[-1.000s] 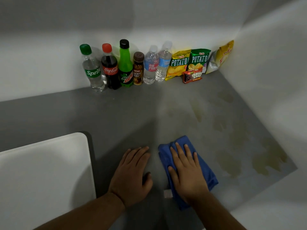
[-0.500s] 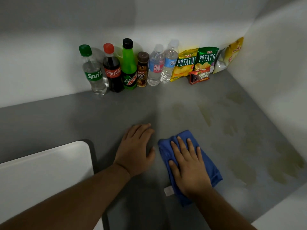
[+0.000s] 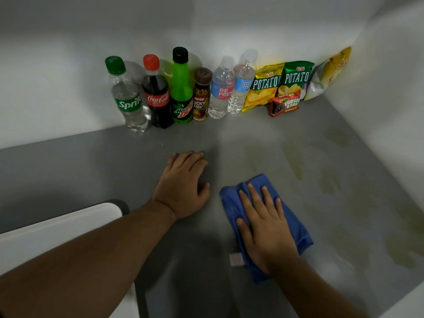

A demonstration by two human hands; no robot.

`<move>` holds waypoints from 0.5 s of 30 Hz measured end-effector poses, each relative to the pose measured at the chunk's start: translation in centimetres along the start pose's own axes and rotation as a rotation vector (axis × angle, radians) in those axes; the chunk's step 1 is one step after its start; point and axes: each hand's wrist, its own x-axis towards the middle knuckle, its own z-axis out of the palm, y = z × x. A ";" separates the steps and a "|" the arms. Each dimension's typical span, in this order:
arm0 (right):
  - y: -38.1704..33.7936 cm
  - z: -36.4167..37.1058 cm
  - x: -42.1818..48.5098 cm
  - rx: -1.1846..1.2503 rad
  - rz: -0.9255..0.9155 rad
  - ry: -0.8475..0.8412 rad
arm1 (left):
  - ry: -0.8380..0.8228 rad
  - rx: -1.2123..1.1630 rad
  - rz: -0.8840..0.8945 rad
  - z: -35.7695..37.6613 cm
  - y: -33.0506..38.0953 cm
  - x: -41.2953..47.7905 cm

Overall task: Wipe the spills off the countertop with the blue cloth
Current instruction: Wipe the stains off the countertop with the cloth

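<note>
Blue cloth (image 3: 298,232) is lying flat under the straight, slightly spread fingers (image 3: 255,199) of the right hand (image 3: 267,232), which is pressing it onto the grey countertop (image 3: 91,171). The left hand (image 3: 183,187) is resting flat just beside it, holding nothing. Yellowish spills (image 3: 403,249) are sitting to the right. Bottles (image 3: 158,92) are standing by the wall.

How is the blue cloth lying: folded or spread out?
Folded. The blue cloth shows a doubled, bunched edge at its far end and lies as a compact pad under the flat right hand.
</note>
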 end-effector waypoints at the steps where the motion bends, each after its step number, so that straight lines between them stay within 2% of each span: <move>1: 0.8 0.0 -0.8 -0.030 -0.103 -0.024 | 0.002 -0.002 0.000 0.1 0.0 -0.1; 3: 3.5 -0.5 -1.7 -0.055 -0.278 -0.066 | 0.012 -0.004 0.002 0.3 0.0 -0.2; 5: 6.1 -1.3 -1.5 -0.062 -0.319 -0.090 | 0.022 -0.004 0.004 0.4 0.0 -0.2; 8: 6.6 -2.0 0.9 -0.059 -0.156 -0.046 | 0.028 0.009 0.014 0.6 0.1 0.0; 12: 2.1 -1.5 5.3 -0.022 0.132 0.043 | 0.005 0.020 0.007 0.5 0.0 0.1; 15: 0.0 -0.7 5.5 -0.028 0.117 0.056 | 0.005 0.025 0.008 0.4 -0.1 0.3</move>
